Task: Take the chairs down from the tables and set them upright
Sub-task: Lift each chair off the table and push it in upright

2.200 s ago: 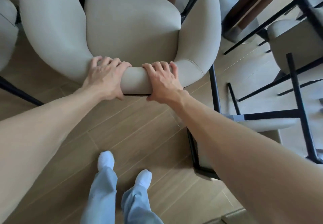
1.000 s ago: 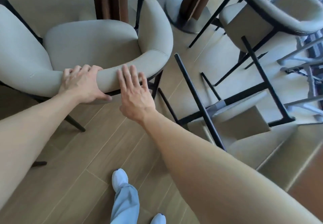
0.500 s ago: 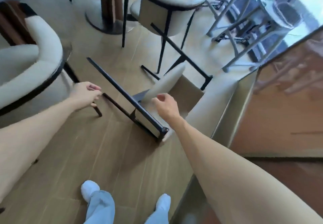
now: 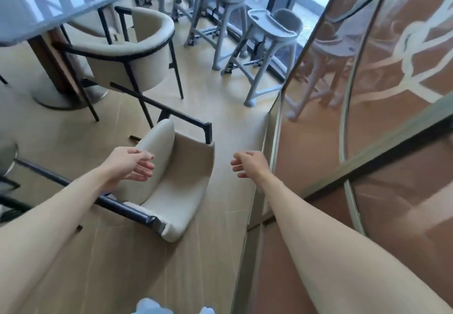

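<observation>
A cream armchair with a black metal frame [image 4: 181,181] lies tipped on its side on the wooden floor in front of me, its legs pointing left. My left hand [image 4: 130,166] hovers just above its seat cushion, fingers loosely curled, holding nothing. My right hand [image 4: 247,164] hangs in the air to the right of the chair's curved back, fingers relaxed and empty. A second cream armchair [image 4: 137,51] stands upright at the table [image 4: 49,7] behind it.
A glossy brown partition wall [image 4: 355,142] runs close along the right. Several grey high chairs [image 4: 267,41] stand by the window at the back. The table's round pedestal base [image 4: 56,98] sits at the left. Bare floor lies near my feet.
Both hands let go of the upright armchair's backrest and I turned right. The hands now reach over the chair lying on its side, and the view has come closer to it.
</observation>
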